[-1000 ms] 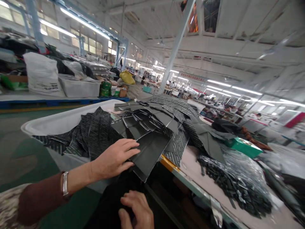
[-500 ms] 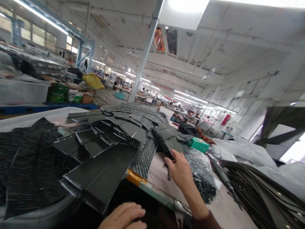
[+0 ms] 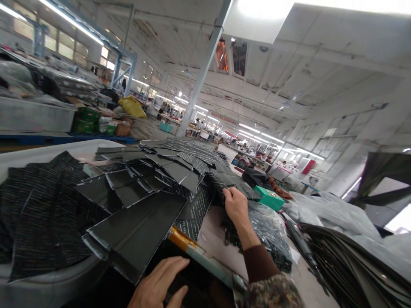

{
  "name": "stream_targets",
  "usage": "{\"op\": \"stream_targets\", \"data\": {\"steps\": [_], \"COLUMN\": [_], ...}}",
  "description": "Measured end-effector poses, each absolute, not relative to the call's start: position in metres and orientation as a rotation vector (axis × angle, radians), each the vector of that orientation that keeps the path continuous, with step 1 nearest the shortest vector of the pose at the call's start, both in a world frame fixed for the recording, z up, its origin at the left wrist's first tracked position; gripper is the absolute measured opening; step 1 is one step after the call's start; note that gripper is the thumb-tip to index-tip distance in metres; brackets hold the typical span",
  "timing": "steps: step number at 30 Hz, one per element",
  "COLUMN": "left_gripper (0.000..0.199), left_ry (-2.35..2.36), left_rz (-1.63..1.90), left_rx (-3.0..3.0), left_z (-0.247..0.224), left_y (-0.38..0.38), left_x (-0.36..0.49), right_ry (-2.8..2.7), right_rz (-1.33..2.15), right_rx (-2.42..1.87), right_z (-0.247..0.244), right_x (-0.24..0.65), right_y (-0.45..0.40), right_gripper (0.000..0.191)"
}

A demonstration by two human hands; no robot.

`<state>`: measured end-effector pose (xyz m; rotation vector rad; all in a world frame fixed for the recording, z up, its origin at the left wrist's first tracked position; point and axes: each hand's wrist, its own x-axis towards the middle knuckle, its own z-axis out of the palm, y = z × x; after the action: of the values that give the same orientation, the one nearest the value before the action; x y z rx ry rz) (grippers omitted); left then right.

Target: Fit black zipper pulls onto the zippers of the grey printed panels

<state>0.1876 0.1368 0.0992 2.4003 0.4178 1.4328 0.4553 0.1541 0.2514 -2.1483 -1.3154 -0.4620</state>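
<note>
A heap of flat dark panels (image 3: 135, 233) spreads over the table, some plain and some printed with white dashes. At the heap's right edge my right hand (image 3: 236, 207) pinches the edge of a dark panel (image 3: 215, 182); its fingertips are partly hidden. Low in the view, my left hand (image 3: 160, 282) holds nothing, thumb and fingers apart, just right of the nearest plain panels. Small black pieces (image 3: 228, 233) lie on the tabletop under my right wrist. Beside that forearm is a clear plastic bag (image 3: 261, 218) with more black pieces.
At the left, a large pale tub (image 3: 72, 273) holds more printed panels. A green box (image 3: 269, 197) stands beyond the plastic bag. Dark strips (image 3: 349, 261) lie in a bundle at the right. Yellow tape (image 3: 182, 239) covers part of the table's near edge (image 3: 213, 262).
My right hand has moved forward from above the tabletop to the panels and closed on one. My left hand has come further into view with its fingers spread.
</note>
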Motion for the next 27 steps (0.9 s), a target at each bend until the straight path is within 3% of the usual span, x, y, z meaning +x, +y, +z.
{"op": "stream_targets", "data": {"steps": [6, 17, 21, 27], "left_gripper": [0.037, 0.024, 0.02, 0.023], "left_ry": [0.47, 0.414, 0.428, 0.393], "left_rz": [1.428, 1.378, 1.392, 1.334], "left_rx": [2.225, 2.234, 2.17, 2.06], "left_z": [0.1, 0.103, 0.103, 0.098], "left_y": [0.125, 0.118, 0.114, 0.108], "left_x": [0.199, 0.207, 0.21, 0.21], "right_ry": [-1.347, -1.45, -1.283, -1.182], "right_rz": [-0.4, -0.27, -0.252, -0.167], "right_rx": [-2.037, -2.167, -2.061, -1.675], "right_z": [0.272, 0.232, 0.258, 0.335], "right_x": [0.449, 0.44, 0.457, 0.485], "right_y": [0.163, 0.118, 0.123, 0.11], "right_gripper": [0.024, 0.02, 0.02, 0.028]}}
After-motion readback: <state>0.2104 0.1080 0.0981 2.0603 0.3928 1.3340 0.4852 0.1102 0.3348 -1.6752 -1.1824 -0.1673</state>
